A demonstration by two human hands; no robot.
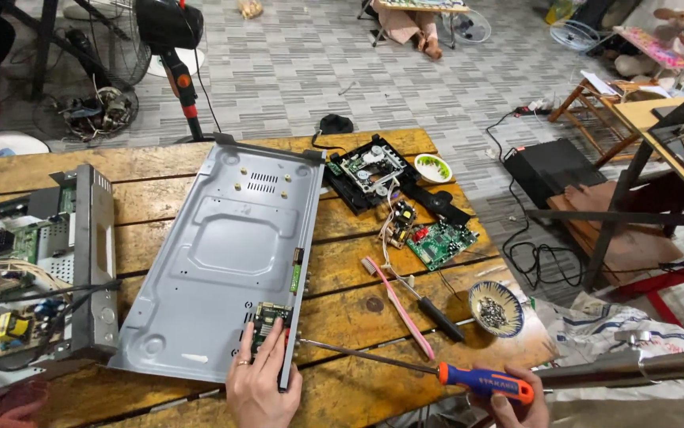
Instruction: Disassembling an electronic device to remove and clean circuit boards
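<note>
An empty grey metal chassis tray (223, 238) lies on the wooden table (342, 309). My left hand (261, 380) presses a small green circuit board (269, 319) against the tray's near right corner. My right hand (512, 408) grips the orange-and-blue handle of a long screwdriver (437, 371). Its shaft runs left, with the tip at the tray's right edge beside the small board.
An opened device (33, 269) with boards sits at the left. A disc drive mechanism (370, 170), green boards (437, 242), a black screwdriver (429, 309), a pink ribbon cable (401, 305) and a bowl of screws (495, 307) lie to the right. Other people sit far back.
</note>
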